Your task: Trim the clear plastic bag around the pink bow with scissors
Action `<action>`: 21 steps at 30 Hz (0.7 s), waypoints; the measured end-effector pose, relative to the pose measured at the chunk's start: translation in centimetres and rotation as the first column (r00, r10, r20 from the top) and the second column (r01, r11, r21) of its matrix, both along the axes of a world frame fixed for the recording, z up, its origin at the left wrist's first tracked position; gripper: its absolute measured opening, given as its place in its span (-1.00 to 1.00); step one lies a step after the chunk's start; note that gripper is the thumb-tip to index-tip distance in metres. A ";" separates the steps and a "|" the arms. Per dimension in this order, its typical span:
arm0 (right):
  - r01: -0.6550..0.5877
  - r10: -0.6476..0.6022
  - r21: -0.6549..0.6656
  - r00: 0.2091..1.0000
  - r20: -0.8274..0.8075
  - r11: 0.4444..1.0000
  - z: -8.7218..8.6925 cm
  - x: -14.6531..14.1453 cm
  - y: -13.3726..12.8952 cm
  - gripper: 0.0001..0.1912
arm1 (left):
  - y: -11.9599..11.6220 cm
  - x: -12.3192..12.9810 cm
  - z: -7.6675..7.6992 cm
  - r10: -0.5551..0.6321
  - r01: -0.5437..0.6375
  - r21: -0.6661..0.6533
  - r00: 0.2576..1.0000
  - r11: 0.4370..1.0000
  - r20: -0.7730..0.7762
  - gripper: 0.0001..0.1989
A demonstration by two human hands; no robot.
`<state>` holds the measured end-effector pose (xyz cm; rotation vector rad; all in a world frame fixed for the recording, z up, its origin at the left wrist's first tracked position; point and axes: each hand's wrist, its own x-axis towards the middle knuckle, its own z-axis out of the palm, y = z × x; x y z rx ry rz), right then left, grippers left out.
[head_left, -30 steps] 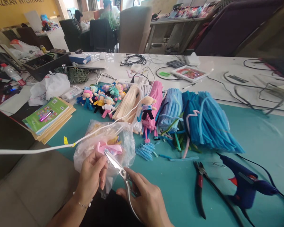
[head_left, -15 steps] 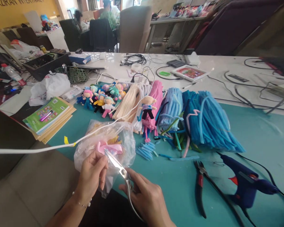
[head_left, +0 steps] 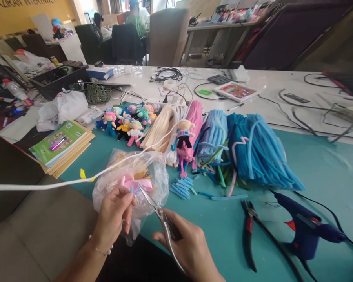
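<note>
My left hand (head_left: 117, 205) pinches a small light-blue piece of pipe cleaner (head_left: 131, 189), mostly hidden by the fingertips. In my right hand (head_left: 185, 239) is a pair of metal scissors (head_left: 153, 203), its blades pointing up and left, just right of the left fingertips. Behind both hands lies a clear plastic bag (head_left: 160, 172) with pink ribbon (head_left: 145, 184) on or in it. Short cut light-blue pieces (head_left: 181, 187) form a small pile on the green mat. Beyond that lies a small doll (head_left: 184, 133) on a bundle of pink pipe cleaners (head_left: 195, 111).
Several small dolls (head_left: 131, 121) sit back left, beside beige and blue pipe cleaner bundles (head_left: 259, 149). Cutting pliers (head_left: 248, 231) and a blue glue gun (head_left: 306, 223) lie at right. A white cable (head_left: 61, 184) crosses above the bag. Books (head_left: 60, 145) are stacked left.
The scissors and my right hand have shifted slightly right and down, so the blade tips are now apart from the left fingertips. My left hand has barely moved.
</note>
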<state>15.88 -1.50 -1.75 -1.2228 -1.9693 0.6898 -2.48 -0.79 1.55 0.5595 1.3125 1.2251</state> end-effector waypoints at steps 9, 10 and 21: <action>-0.055 0.055 -0.040 0.998 0.008 0.998 0.0 0.5 -0.1 -0.42 | 0.5 0.4 0.5 0.116 -0.116 0.012 0.993 0.993 -0.022 -0.62; -0.062 0.062 -0.031 0.998 0.006 0.998 0.0 0.5 -0.1 -0.43 | 0.5 0.4 0.5 0.123 -0.123 0.011 0.992 0.992 -0.015 -0.61; -0.057 0.055 0.043 0.997 0.051 0.997 -0.2 0.3 -0.2 -0.53 | 0.3 0.2 0.3 0.131 -0.131 0.011 0.991 0.991 0.039 -0.61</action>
